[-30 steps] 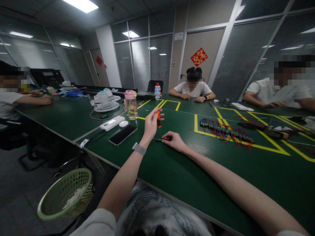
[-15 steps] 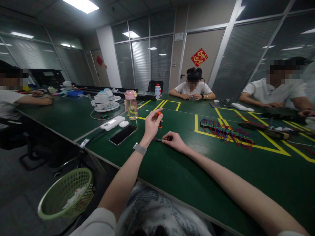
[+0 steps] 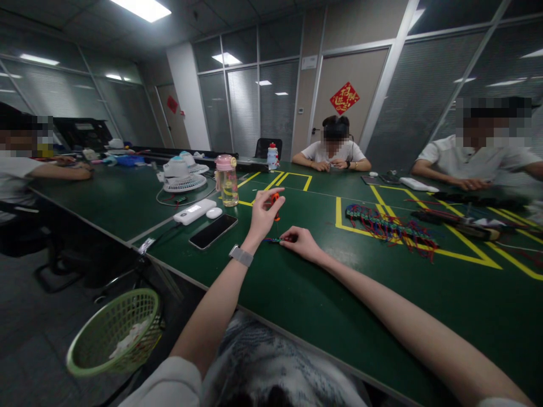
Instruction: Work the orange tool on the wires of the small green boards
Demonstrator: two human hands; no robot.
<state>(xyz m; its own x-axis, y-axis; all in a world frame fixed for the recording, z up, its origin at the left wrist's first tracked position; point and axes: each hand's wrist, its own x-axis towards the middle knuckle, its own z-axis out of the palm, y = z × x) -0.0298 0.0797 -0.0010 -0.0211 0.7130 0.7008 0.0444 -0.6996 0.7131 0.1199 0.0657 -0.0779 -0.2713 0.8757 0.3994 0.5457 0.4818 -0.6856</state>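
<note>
My left hand (image 3: 262, 213) is raised over the green table (image 3: 322, 294), fingers closed round the orange handle of a small screwdriver (image 3: 275, 204) that stands upright, tip pointing down. Just to its right my right hand (image 3: 302, 242) rests on the table, fingers pinched on a small part with coloured wires (image 3: 274, 240) lying under the screwdriver tip. A grey watch sits on my left wrist.
A black phone (image 3: 212, 230), a white remote (image 3: 194, 212), a pink-lidded bottle (image 3: 226, 181) and a white fan (image 3: 183, 176) lie to the left. A heap of red, blue and green wires (image 3: 388, 226) lies to the right. Three other people sit around the table. A green basket (image 3: 114, 333) stands on the floor.
My left hand's fingers have shifted round the screwdriver handle, covering more of it. My right hand has stayed on the small part.
</note>
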